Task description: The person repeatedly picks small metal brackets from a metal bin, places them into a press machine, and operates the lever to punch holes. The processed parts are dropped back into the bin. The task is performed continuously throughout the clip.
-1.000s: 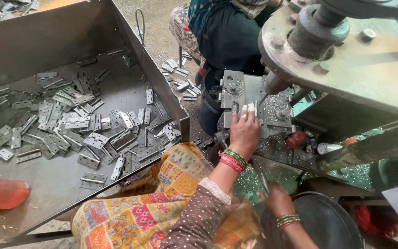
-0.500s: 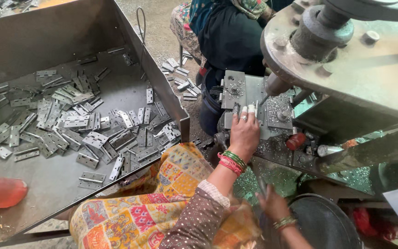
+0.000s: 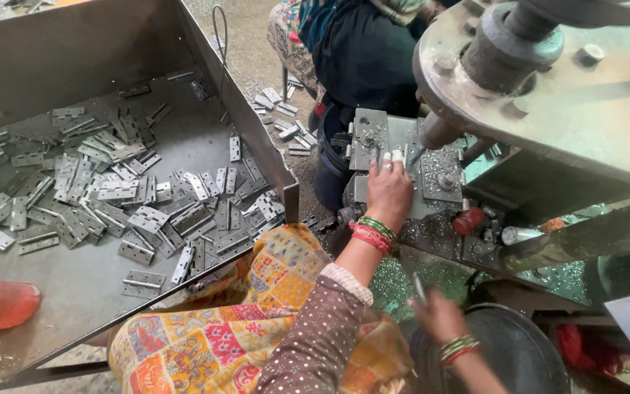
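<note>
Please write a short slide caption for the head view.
Left hand rests on the press fixture; right hand holds a small metal piece.

The left hand is stretched forward, palm down, its fingers pressed flat ahead of a bangled wrist. The right hand is held low and blurred, its fingers loosely curled; whether anything is gripped cannot be told.
</note>
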